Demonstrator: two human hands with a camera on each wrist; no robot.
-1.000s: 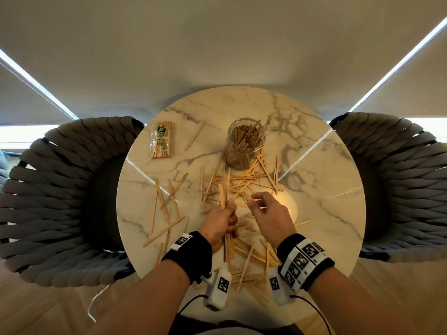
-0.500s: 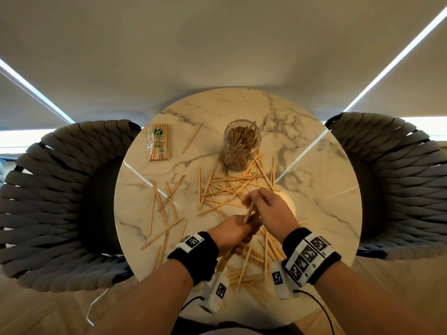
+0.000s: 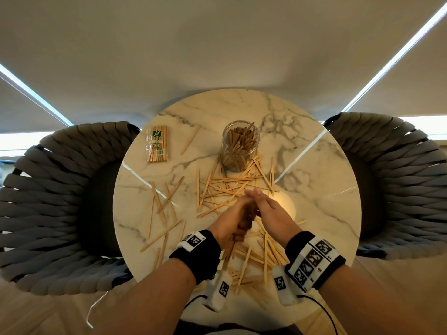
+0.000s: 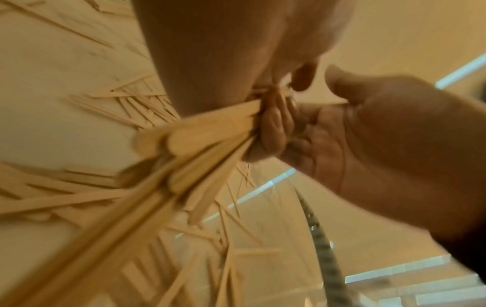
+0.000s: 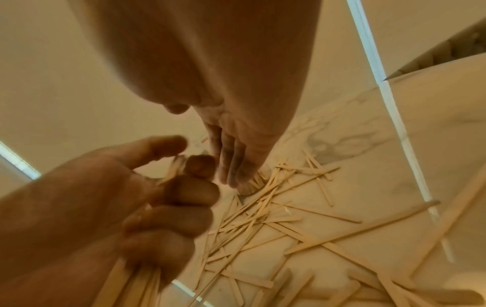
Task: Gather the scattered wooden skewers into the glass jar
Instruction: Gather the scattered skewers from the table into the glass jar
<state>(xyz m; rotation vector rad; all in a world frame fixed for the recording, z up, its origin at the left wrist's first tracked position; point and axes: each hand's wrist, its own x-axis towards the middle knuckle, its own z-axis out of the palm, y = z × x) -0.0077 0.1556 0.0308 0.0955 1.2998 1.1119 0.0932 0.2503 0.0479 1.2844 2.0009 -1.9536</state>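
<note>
A sealed packet of sticks (image 3: 157, 148) lies at the table's (image 3: 314, 194) far left. The left hand (image 3: 235, 222) clenches a bundle of skewers (image 4: 200, 137) above the scattered skewers (image 3: 227, 189). The right hand (image 3: 271, 210) presses straight fingers (image 5: 231, 153) against it (grasping nothing). The glass jar (image 3: 240, 145), partly filled, stands beyond.

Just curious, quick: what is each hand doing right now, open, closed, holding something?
Left hand: closed around a bundle of wooden skewers.
Right hand: open, fingers straight, holding nothing, beside the left hand.
</note>
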